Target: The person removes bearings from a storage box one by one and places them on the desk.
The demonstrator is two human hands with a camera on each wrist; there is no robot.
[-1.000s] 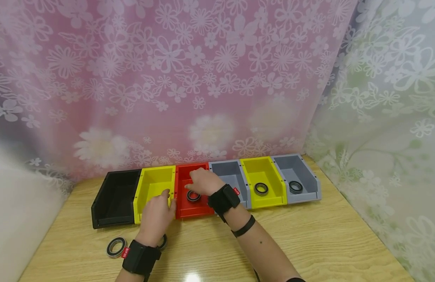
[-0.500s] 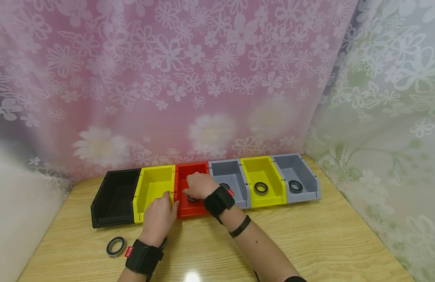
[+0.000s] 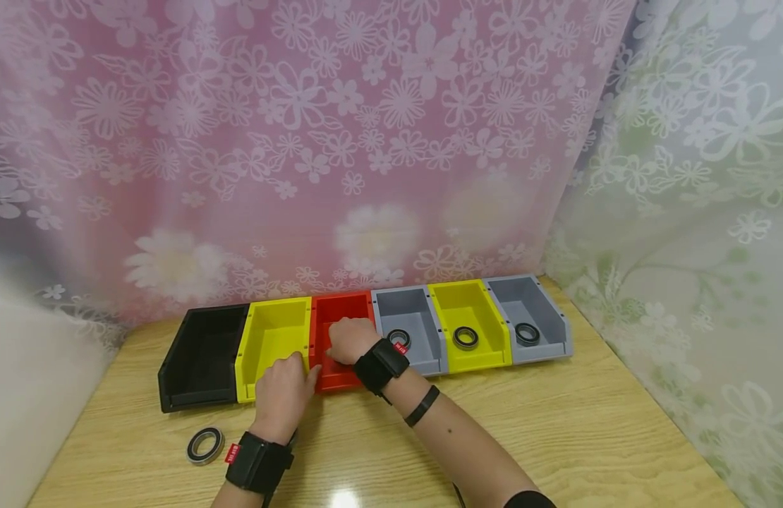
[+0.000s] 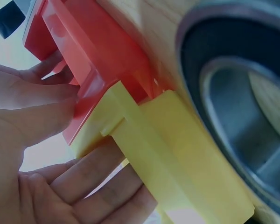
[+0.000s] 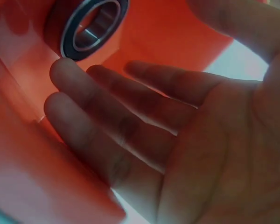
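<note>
At the adjoining side walls of the yellow bin [image 3: 280, 317] and the red bin [image 3: 341, 308], my left hand [image 3: 281, 396] grips the front, thumb on the red side and fingers on the yellow. My right hand [image 3: 353, 340] reaches into the red bin. In the right wrist view its fingers [image 5: 126, 123] are extended, with fingertips close to a ball bearing [image 5: 71, 42] that leans against the bin's wall; whether they touch it, I cannot tell. The head view hides this bearing behind the hand. A large bearing [image 4: 196, 65] fills the right side of the left wrist view.
A black bin [image 3: 207, 353] stands at the row's left end. Rightward, a grey bin [image 3: 404, 310], another yellow bin [image 3: 464, 307] and another grey bin [image 3: 518, 300] each hold a bearing. One bearing [image 3: 194, 451] lies on the wooden table [image 3: 379, 451]; another is mostly hidden by the left wrist.
My right hand has moved down and slightly left inside the red bin, covering its bearing and uncovering the bearing in the grey bin beside it. My left hand stays at the bin walls.
</note>
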